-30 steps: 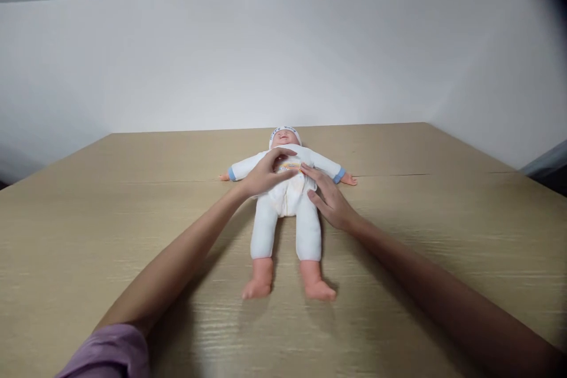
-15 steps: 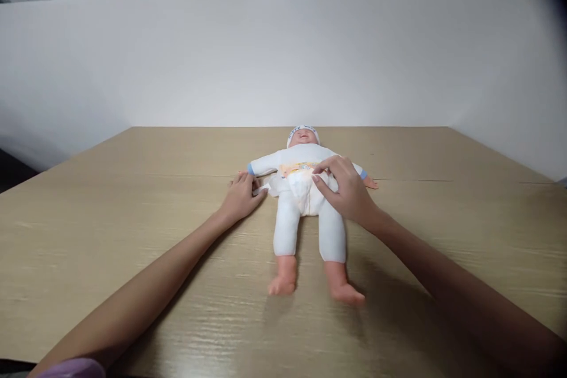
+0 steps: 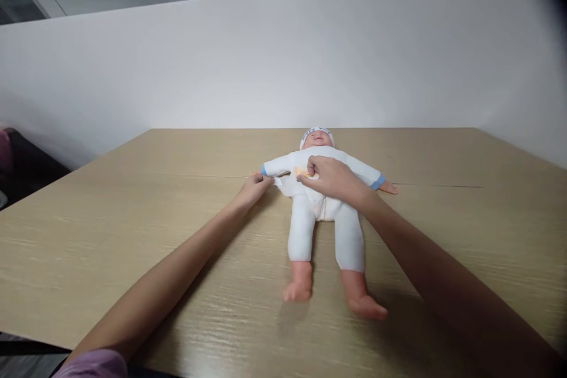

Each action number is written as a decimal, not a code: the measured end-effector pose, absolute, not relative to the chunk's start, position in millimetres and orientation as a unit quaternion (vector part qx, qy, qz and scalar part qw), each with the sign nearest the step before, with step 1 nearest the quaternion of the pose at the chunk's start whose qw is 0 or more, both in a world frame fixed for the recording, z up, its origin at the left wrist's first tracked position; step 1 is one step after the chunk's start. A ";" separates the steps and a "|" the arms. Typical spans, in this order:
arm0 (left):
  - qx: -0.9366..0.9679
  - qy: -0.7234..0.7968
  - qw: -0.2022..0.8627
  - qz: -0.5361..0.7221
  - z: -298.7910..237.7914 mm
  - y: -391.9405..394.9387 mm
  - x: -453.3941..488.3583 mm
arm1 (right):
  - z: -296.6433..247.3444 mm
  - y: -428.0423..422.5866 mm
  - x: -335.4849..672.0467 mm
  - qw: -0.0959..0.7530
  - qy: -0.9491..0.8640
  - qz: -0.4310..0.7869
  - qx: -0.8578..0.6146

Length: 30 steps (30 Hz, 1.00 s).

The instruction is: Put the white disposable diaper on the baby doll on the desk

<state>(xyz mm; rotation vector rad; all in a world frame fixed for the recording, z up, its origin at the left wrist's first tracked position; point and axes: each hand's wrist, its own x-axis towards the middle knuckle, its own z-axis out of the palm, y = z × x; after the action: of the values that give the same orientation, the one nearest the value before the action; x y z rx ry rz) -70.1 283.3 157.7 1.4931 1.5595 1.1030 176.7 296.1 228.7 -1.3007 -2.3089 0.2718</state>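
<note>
A baby doll (image 3: 303,227) in a white suit with blue cuffs and a printed headband lies on its back, feet toward me. Around its hips is a white diaper (image 3: 325,209) with an orange-printed front. On the left, my left hand (image 3: 254,190) pinches the diaper's side tab (image 3: 280,182), pulled outward beside the doll's arm. My right hand (image 3: 334,178) lies across the diaper's front at the waist. Its fingers are curled, with thumb and forefinger at the printed band; the hand covers much of the front and the far side of the waist.
The doll rests on a wide wooden table (image 3: 155,212) with a seam running across it. A white partition (image 3: 266,65) rises behind the table's far edge. A dark object (image 3: 35,159) stands beyond the left edge.
The view has shifted, moving the doll to the right in the picture. My right hand has crossed leftward over the diaper's front. My left fingers have drawn together at the side tab.
</note>
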 end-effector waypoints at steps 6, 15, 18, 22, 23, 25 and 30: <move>0.561 0.597 0.368 0.440 177.8 281.6 -63.2 | 223.6 297.9 176.1 0.244 -0.840 0.104 -0.473; 0.591 0.550 0.353 0.473 193.4 279.9 -42.4 | 223.0 294.0 174.2 0.284 -0.900 0.011 -0.330; 0.595 0.538 0.356 0.479 192.9 282.1 -43.8 | 227.3 295.8 174.7 0.253 -0.939 0.052 -0.229; 0.588 0.520 0.373 0.494 191.7 283.6 -47.8 | 230.8 312.3 169.5 0.152 -0.961 0.070 -0.221; 0.585 0.518 0.377 0.497 191.7 283.9 -48.3 | 231.3 318.1 166.7 0.130 -0.962 0.068 -0.229; 0.580 0.516 0.383 0.500 192.4 284.0 -48.4 | 232.3 328.4 160.2 0.090 -0.966 0.057 -0.236; 0.571 0.510 0.392 0.510 196.2 280.9 -46.6 | 231.4 324.5 154.8 0.107 -0.970 -0.009 -0.218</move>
<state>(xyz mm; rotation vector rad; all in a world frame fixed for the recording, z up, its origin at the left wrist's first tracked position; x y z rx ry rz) -46.6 280.9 196.2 1.4502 1.2944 1.2944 154.8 324.5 231.4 -0.6413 -2.8556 -0.0258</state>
